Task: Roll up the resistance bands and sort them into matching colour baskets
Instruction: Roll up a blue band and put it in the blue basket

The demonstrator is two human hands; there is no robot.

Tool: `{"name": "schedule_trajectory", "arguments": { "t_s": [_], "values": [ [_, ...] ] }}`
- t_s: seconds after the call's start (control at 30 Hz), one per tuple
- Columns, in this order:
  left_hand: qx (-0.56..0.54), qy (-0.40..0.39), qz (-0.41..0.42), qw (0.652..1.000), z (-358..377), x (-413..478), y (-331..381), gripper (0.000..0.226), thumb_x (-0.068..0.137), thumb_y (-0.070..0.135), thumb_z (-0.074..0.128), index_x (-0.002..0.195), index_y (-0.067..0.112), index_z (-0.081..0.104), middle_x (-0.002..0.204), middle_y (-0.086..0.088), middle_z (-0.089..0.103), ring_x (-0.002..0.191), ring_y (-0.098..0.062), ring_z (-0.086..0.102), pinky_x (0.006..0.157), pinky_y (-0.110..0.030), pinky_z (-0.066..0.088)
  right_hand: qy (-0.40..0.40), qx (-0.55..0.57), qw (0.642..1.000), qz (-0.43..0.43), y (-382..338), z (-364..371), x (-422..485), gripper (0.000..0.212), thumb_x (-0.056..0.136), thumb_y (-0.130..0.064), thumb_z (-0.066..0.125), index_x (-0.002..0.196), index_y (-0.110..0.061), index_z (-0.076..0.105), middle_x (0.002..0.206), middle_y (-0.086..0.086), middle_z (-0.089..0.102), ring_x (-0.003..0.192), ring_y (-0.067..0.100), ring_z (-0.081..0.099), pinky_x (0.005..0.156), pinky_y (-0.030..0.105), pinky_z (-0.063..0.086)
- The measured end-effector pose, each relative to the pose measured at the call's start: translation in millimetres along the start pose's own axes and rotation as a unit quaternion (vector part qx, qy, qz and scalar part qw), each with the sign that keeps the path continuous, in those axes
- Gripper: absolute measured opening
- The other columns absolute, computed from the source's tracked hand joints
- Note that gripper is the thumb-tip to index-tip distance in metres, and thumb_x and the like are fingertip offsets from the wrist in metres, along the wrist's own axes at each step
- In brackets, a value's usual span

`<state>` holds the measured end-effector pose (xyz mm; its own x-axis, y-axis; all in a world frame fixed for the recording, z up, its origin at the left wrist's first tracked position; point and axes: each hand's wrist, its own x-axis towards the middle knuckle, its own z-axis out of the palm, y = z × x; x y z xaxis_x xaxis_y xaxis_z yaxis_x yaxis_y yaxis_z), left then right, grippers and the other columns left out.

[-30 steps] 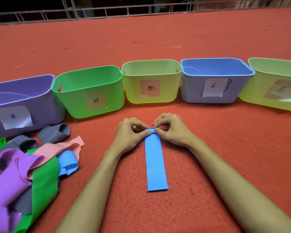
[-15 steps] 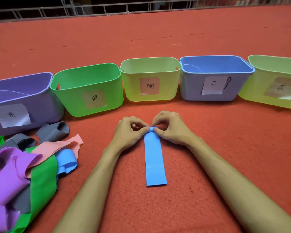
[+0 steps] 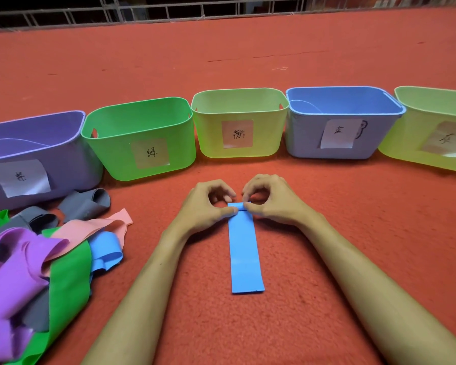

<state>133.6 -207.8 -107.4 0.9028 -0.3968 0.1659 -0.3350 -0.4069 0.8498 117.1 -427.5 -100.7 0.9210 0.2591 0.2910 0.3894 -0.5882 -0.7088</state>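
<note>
Blue band (image 3: 244,254) lies flat on the red carpet (image 3: 353,196) at centre frame, its far end turned over into a small roll. The left hand (image 3: 208,206) and right hand (image 3: 271,204) each close their grip on that rolled end, thumb and fingertips pinching it. A row of 5 labelled baskets (image 3: 211,143) crosses mid-frame, with the blue basket (image 3: 306,143) right of centre. Loose bands (image 3: 19,264) are heaped at lower left.

We read 紫 on purple basket (image 3: 74,164), 绿 on green basket (image 3: 111,154), 蓝 on blue basket (image 3: 300,138), 灰 on right basket (image 3: 398,151); middle basket (image 3: 211,138) label unclear.
</note>
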Motion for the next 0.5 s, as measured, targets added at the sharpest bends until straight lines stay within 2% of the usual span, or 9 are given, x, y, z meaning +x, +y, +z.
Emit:
{"name": "schedule_trajectory", "arguments": {
  "t_s": [0.13, 0.23, 0.37, 0.43, 0.5],
  "values": [
    [-0.016, -0.004, -0.009, 1.000, 1.0, -0.4, 3.2, 0.010, 0.070, 0.032, 0.077, 0.078, 0.025, 0.077, 0.070, 0.006, 0.071, 0.063, -0.007, 0.053, 0.065, -0.030, 0.041, -0.026, 0.011, 1.000, 0.012, 1.3, -0.7, 0.5, 0.009, 0.067, -0.026, 0.074, 0.075, -0.025, 0.072, 0.097, -0.005, 0.069, 0.095, 0.014, 0.067, 0.084, 0.042, 0.058],
    [-0.017, 0.007, -0.008, 1.000, 0.3, -1.6, 6.3, 0.003, 0.073, 0.027, 0.078, 0.075, 0.024, 0.079, 0.071, 0.002, 0.073, 0.066, -0.007, 0.057, 0.068, -0.030, 0.044, -0.037, 0.012, 0.999, 0.014, 1.4, -0.1, 0.4, 0.011, 0.065, -0.029, 0.074, 0.075, -0.027, 0.069, 0.100, -0.008, 0.068, 0.097, 0.012, 0.066, 0.087, 0.040, 0.057],
    [-0.018, -0.016, 0.005, 1.000, -3.3, -4.6, 9.2, 0.009, 0.077, 0.015, 0.088, 0.078, 0.020, 0.081, 0.077, -0.002, 0.074, 0.070, -0.006, 0.062, 0.069, -0.021, 0.047, -0.057, 0.000, 0.998, 0.008, 1.4, -1.7, 0.4, 0.018, 0.066, -0.023, 0.080, 0.079, -0.028, 0.068, 0.103, -0.005, 0.067, 0.102, 0.013, 0.063, 0.090, 0.027, 0.051],
    [-0.002, -0.023, 0.005, 1.000, -4.7, -4.2, 8.1, 0.009, 0.073, 0.025, 0.090, 0.078, 0.024, 0.082, 0.081, 0.003, 0.074, 0.075, -0.006, 0.065, 0.071, -0.019, 0.046, -0.067, -0.005, 0.998, -0.002, 1.2, -2.6, 0.7, 0.017, 0.070, -0.020, 0.083, 0.080, -0.026, 0.071, 0.104, -0.004, 0.067, 0.103, 0.012, 0.062, 0.091, 0.019, 0.045],
    [0.016, -0.032, 0.004, 0.999, -5.8, -3.7, 6.1, 0.014, 0.068, 0.038, 0.087, 0.078, 0.030, 0.082, 0.083, 0.006, 0.074, 0.078, -0.007, 0.065, 0.073, -0.021, 0.044, -0.068, 0.004, 0.998, 0.005, 0.8, -2.4, 1.0, 0.008, 0.072, -0.025, 0.079, 0.078, -0.023, 0.075, 0.104, -0.005, 0.067, 0.102, 0.008, 0.061, 0.090, 0.017, 0.043]
  ]
}}
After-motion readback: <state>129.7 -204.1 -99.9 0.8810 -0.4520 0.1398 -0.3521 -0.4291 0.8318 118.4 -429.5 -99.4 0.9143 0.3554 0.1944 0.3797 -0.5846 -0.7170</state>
